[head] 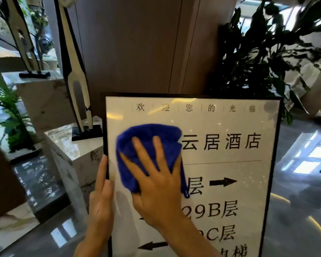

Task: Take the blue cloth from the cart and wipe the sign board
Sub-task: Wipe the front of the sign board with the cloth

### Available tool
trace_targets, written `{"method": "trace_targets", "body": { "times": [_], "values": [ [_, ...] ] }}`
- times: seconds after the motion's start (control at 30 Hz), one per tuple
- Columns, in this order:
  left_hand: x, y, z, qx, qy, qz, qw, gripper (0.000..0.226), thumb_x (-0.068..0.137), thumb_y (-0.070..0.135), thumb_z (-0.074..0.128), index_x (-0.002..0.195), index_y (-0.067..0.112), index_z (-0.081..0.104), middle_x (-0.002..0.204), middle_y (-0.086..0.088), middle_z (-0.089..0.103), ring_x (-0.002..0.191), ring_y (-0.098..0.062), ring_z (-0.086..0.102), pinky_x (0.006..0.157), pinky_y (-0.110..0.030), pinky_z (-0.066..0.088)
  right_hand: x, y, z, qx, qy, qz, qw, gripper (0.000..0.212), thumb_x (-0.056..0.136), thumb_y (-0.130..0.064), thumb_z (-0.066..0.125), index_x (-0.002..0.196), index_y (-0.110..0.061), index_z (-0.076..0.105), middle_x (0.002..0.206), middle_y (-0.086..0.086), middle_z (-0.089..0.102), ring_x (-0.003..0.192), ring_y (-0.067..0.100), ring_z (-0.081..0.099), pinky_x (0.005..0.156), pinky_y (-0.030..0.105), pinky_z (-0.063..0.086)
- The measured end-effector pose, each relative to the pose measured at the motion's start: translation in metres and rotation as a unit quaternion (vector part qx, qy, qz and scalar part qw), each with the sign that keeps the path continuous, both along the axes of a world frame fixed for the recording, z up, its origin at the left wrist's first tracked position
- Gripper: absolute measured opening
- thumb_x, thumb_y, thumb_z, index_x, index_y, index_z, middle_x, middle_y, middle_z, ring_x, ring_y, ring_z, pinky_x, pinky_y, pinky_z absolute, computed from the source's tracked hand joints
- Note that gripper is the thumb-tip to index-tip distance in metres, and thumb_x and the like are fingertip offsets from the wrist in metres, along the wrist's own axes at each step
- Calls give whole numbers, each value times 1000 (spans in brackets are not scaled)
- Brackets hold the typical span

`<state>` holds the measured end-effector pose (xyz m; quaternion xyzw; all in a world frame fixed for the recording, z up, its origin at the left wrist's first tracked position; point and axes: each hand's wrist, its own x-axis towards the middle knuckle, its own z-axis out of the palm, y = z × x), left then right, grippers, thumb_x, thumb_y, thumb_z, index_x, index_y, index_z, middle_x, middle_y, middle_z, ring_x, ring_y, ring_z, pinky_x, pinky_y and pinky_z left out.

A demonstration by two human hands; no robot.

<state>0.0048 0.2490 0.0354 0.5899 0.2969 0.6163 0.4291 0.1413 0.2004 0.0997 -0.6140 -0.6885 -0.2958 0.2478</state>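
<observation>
From the head camera, my right hand (156,184) presses the blue cloth (148,145) flat against the upper left of the sign board (220,164), fingers straight and spread over the cloth, so its grip is wide, pinching nothing. The cloth covers the start of the large printed line, with a small loop hanging at its lower right edge. My left hand (100,197) rests along the board's black left frame, fingers straight against the edge, grip wide too. Left of the board stands a marble plinth (72,156) carrying a tall black-and-white sculpture (76,71). A dark leafy plant (263,58) rises behind the board's right corner.
</observation>
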Motion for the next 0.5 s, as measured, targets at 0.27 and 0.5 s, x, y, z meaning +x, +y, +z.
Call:
{"method": "trace_targets", "body": {
  "times": [0.27,0.5],
  "values": [
    [-5,1,3,11,26,-26,999,50,95,64,41,144,57,30,130,45,48,115,19,51,83,-2,45,63,-56,-54,-146,-287,139,937,57,90,-42,50,144,-45,34,166,-11,6,154,22,6,120,56,-10],
    [2,-20,6,58,156,69,984,53,97,49,38,143,63,17,94,58,49,80,24,57,61,-1,47,136,-50,21,-68,-206,53,975,72,90,-39,51,154,-36,17,165,-5,8,153,23,7,120,60,10]
  ]
}}
